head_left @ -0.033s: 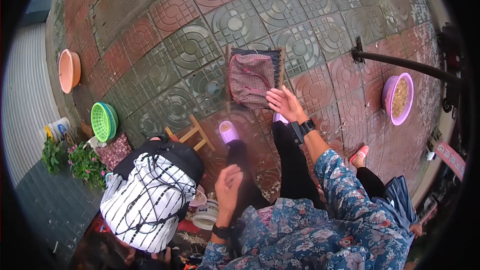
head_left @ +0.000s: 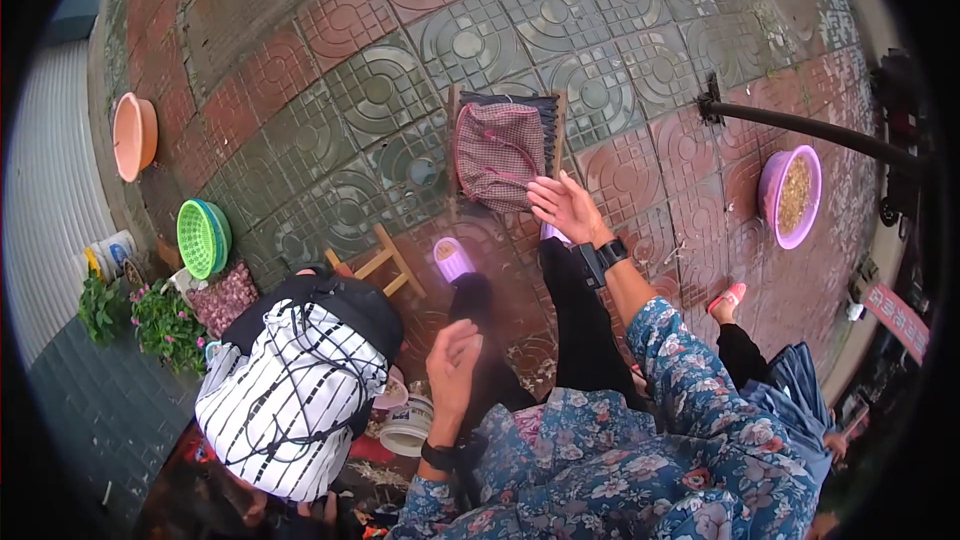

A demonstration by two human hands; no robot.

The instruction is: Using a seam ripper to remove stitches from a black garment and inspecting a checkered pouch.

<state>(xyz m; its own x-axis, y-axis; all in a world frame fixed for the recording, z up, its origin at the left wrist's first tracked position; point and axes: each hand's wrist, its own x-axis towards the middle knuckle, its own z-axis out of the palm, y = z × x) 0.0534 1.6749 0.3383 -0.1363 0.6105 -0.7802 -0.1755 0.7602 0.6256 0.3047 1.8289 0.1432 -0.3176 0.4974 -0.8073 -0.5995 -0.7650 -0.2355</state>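
Note:
My right hand (head_left: 568, 208) is held out with its fingers apart and holds nothing. Beneath and beside its fingertips is a red-and-dark checkered cloth (head_left: 500, 155), a bag or a cushion, lying on a low wooden-framed seat (head_left: 559, 130) with dark strapping. I cannot tell whether the fingers touch it. Nearer to me, my left hand (head_left: 455, 365) hovers above my left leg, fingers slightly bent and nothing in them. Both wrists carry black bands; a small dark device sits on the right one.
To my left sits a person in a striped top (head_left: 290, 395), near a small wooden stool (head_left: 385, 265), a white bucket (head_left: 407, 430), green baskets (head_left: 204, 240) and an orange basin (head_left: 134, 137). On the right are a purple basin (head_left: 793, 197), a dark pole (head_left: 800, 125) and another person's slippered foot (head_left: 727, 300).
The whole view has shifted slightly. The slippered foot on the right has moved a little to the right and away. My hands keep nearly the same pose.

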